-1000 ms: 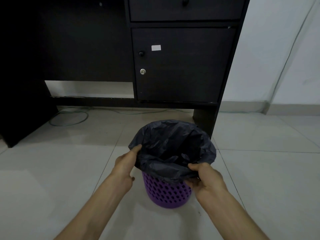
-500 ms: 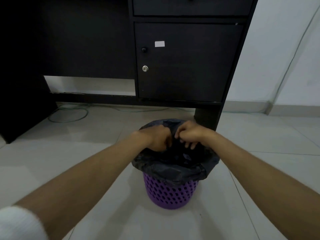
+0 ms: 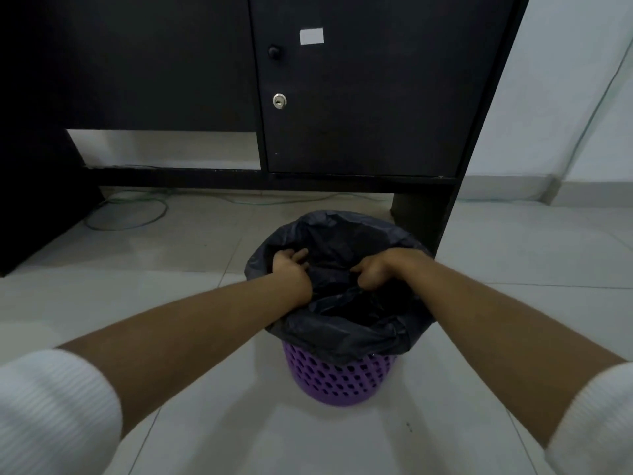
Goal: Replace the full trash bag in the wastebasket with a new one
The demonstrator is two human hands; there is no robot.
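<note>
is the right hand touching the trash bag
Touching. The head view shows the right hand with its fingers curled into a bunched fold of the trash bag.

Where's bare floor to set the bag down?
Bare white tile floor right of the purple perforated wastebasket, up to the skirting; also left, before the green cable loop. Crowded behind: black desk leg. Left hand and right hand grip the black trash bag.

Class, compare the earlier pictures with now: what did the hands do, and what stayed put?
The left hand and right hand left the near rim of the trash bag, reached forward over its mouth and now grip bunched plastic there. The wastebasket stays on the floor, bag still folded over its rim.
</note>
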